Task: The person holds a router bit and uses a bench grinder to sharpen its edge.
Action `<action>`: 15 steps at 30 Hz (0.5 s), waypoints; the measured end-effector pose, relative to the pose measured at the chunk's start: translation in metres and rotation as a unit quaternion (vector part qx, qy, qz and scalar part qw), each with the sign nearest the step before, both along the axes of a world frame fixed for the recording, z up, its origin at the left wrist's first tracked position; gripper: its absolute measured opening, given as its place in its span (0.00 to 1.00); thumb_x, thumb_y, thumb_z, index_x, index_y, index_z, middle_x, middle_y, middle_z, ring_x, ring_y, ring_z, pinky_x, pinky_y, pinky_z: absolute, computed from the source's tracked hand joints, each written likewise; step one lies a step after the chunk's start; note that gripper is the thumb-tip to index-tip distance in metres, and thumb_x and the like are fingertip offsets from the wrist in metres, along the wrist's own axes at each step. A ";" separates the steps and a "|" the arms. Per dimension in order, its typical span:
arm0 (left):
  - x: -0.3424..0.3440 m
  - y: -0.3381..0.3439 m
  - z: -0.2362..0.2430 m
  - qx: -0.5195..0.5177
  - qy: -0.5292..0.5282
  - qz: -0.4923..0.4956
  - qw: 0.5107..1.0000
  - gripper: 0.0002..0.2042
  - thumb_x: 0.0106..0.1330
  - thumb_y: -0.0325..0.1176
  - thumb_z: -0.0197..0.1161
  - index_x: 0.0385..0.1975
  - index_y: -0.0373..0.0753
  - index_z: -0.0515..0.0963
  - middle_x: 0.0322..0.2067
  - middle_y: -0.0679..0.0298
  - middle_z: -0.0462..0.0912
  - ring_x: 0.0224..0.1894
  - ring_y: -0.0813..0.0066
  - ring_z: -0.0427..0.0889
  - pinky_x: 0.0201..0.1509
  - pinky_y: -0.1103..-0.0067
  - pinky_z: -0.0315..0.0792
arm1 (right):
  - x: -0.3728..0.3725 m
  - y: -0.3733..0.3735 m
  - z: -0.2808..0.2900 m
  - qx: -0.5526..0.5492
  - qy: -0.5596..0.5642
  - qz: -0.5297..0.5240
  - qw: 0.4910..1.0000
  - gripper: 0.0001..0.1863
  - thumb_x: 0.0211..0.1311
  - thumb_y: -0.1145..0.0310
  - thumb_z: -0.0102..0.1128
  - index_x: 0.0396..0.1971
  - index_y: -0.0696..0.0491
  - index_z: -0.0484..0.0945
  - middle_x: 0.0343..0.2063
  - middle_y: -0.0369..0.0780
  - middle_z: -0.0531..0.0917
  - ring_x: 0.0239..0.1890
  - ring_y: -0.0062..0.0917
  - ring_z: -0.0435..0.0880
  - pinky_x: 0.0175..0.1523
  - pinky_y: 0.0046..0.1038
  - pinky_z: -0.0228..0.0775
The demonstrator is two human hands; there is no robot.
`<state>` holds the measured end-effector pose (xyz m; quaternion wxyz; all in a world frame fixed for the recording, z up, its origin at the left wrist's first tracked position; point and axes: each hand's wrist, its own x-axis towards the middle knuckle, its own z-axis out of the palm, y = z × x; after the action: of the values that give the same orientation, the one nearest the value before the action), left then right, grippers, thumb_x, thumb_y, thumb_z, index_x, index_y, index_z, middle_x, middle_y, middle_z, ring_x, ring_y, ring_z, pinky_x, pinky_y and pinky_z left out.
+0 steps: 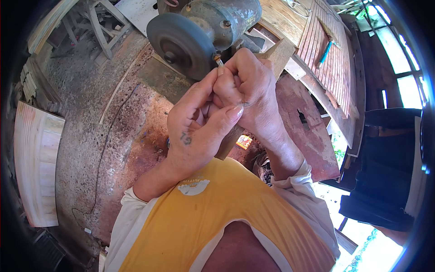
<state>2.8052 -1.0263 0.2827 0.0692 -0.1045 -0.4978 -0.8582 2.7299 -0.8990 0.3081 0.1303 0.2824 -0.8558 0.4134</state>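
Note:
Both my hands are together in front of a grey grinding wheel (181, 45) on a bench grinder's motor body (226, 20). My right hand (256, 88) is closed, pinching a small piece with an amber-brown tip (218, 58). That tip is at the wheel's near right edge; whether it touches, I cannot tell. The piece is too small to name. My left hand (192, 120) is closed against the right, its index finger reaching up near the pinch and its thumb against the right hand. Anything in the left palm is hidden.
A wooden beam (278, 56) supports the area by the grinder. Right of it lies a slatted wooden panel (331, 59) with a teal-handled tool (324, 55). A dark cord (105, 145) runs along the stained floor at left, near a pale wooden panel (38, 163). Dark cloth (383, 167) hangs at right.

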 end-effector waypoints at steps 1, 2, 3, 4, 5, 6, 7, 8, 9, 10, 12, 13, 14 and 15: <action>0.000 0.000 -0.001 -0.001 -0.001 0.002 1.000 0.30 0.65 0.21 0.64 0.67 0.20 0.62 0.56 0.56 0.74 0.58 0.75 0.74 0.62 0.79 0.68 | 0.000 0.000 0.000 0.000 0.000 -0.001 1.000 0.12 0.43 0.71 0.62 0.24 0.49 0.66 0.17 0.29 0.75 0.24 0.32 0.78 0.39 0.34 0.59; 0.000 0.000 -0.001 -0.003 -0.003 0.004 1.000 0.30 0.65 0.21 0.65 0.67 0.20 0.62 0.57 0.56 0.74 0.58 0.75 0.75 0.62 0.79 0.68 | 0.000 0.000 0.000 0.000 0.000 -0.001 1.000 0.12 0.43 0.71 0.62 0.24 0.49 0.66 0.17 0.29 0.75 0.24 0.32 0.78 0.39 0.34 0.59; 0.000 0.000 -0.001 -0.002 -0.003 0.004 1.000 0.30 0.65 0.21 0.65 0.67 0.20 0.62 0.57 0.56 0.74 0.58 0.75 0.75 0.62 0.79 0.68 | 0.000 0.000 0.001 0.002 -0.003 0.000 1.000 0.13 0.42 0.71 0.63 0.24 0.49 0.66 0.17 0.29 0.75 0.24 0.32 0.78 0.39 0.34 0.59; 0.000 0.000 -0.001 -0.004 -0.003 0.004 1.000 0.30 0.65 0.21 0.65 0.67 0.20 0.62 0.57 0.56 0.74 0.58 0.75 0.75 0.62 0.79 0.68 | -0.001 0.000 0.001 0.004 -0.005 0.000 1.000 0.13 0.42 0.71 0.63 0.24 0.49 0.66 0.17 0.29 0.75 0.25 0.32 0.78 0.39 0.34 0.59; 0.000 0.000 -0.001 -0.006 -0.004 0.004 1.000 0.31 0.65 0.21 0.65 0.67 0.20 0.62 0.57 0.56 0.74 0.58 0.74 0.75 0.62 0.79 0.68 | -0.001 0.000 0.002 0.005 -0.006 0.000 1.000 0.13 0.42 0.71 0.63 0.24 0.49 0.66 0.17 0.29 0.75 0.25 0.32 0.78 0.39 0.34 0.59; 0.000 0.000 -0.001 -0.006 -0.004 0.004 1.000 0.31 0.65 0.21 0.65 0.67 0.20 0.62 0.57 0.56 0.74 0.58 0.74 0.75 0.62 0.79 0.68 | -0.001 0.001 0.002 0.008 -0.004 -0.001 1.000 0.12 0.43 0.71 0.63 0.24 0.49 0.66 0.17 0.30 0.75 0.25 0.32 0.78 0.40 0.35 0.59; 0.000 -0.001 -0.001 -0.008 -0.001 0.005 1.000 0.31 0.65 0.21 0.65 0.67 0.20 0.62 0.57 0.56 0.74 0.58 0.74 0.75 0.62 0.79 0.68 | -0.001 0.001 0.002 0.010 -0.003 -0.002 1.000 0.12 0.43 0.71 0.63 0.24 0.49 0.66 0.17 0.30 0.75 0.25 0.32 0.78 0.40 0.35 0.59; 0.000 -0.001 -0.001 -0.011 0.003 0.005 1.000 0.31 0.65 0.21 0.65 0.67 0.20 0.62 0.57 0.56 0.74 0.58 0.74 0.75 0.62 0.78 0.68 | -0.001 0.001 0.002 0.011 -0.002 -0.003 1.000 0.12 0.44 0.71 0.63 0.24 0.49 0.66 0.17 0.30 0.75 0.25 0.32 0.78 0.40 0.35 0.59; 0.000 0.000 -0.001 -0.011 0.002 0.005 1.000 0.31 0.65 0.21 0.65 0.67 0.20 0.62 0.57 0.56 0.74 0.58 0.74 0.75 0.62 0.78 0.68 | -0.001 0.000 0.003 0.007 -0.016 -0.001 1.000 0.11 0.45 0.70 0.62 0.24 0.50 0.67 0.17 0.31 0.75 0.25 0.33 0.79 0.40 0.35 0.59; 0.000 0.000 -0.001 -0.007 -0.001 0.006 1.000 0.31 0.65 0.21 0.65 0.66 0.21 0.62 0.57 0.56 0.74 0.58 0.74 0.75 0.62 0.78 0.68 | -0.001 0.000 0.003 0.005 -0.022 0.000 1.000 0.11 0.45 0.70 0.62 0.24 0.50 0.67 0.17 0.31 0.76 0.25 0.33 0.79 0.40 0.36 0.60; 0.001 0.000 -0.002 -0.002 -0.005 0.006 1.000 0.31 0.65 0.21 0.65 0.66 0.21 0.62 0.57 0.56 0.74 0.58 0.74 0.75 0.62 0.78 0.68 | 0.000 -0.001 0.003 0.005 -0.020 -0.001 1.000 0.10 0.46 0.69 0.62 0.24 0.50 0.68 0.17 0.32 0.76 0.25 0.34 0.79 0.40 0.36 0.60; 0.001 0.000 -0.001 0.002 -0.010 0.003 1.000 0.31 0.65 0.21 0.65 0.66 0.21 0.62 0.56 0.56 0.74 0.58 0.74 0.75 0.63 0.78 0.68 | 0.000 -0.001 0.003 0.005 -0.016 -0.002 1.000 0.09 0.47 0.69 0.62 0.24 0.50 0.68 0.18 0.32 0.76 0.25 0.34 0.79 0.40 0.36 0.60; 0.002 0.000 -0.001 0.007 -0.016 0.001 1.000 0.31 0.65 0.21 0.65 0.66 0.21 0.62 0.56 0.56 0.75 0.58 0.74 0.75 0.63 0.78 0.68 | 0.000 -0.001 0.004 0.007 -0.011 -0.003 1.000 0.09 0.47 0.69 0.61 0.24 0.50 0.68 0.18 0.32 0.76 0.26 0.34 0.79 0.40 0.36 0.60; 0.002 0.000 -0.001 0.007 -0.016 0.000 1.000 0.31 0.65 0.21 0.65 0.66 0.21 0.62 0.56 0.56 0.75 0.58 0.74 0.75 0.63 0.78 0.68 | 0.000 0.000 0.004 0.011 -0.010 -0.004 1.000 0.09 0.47 0.69 0.61 0.24 0.50 0.68 0.18 0.32 0.76 0.26 0.34 0.79 0.40 0.36 0.60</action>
<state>2.8067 -1.0263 0.2819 0.0623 -0.0901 -0.4932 -0.8630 2.7296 -0.8994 0.3121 0.1202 0.2763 -0.8626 0.4064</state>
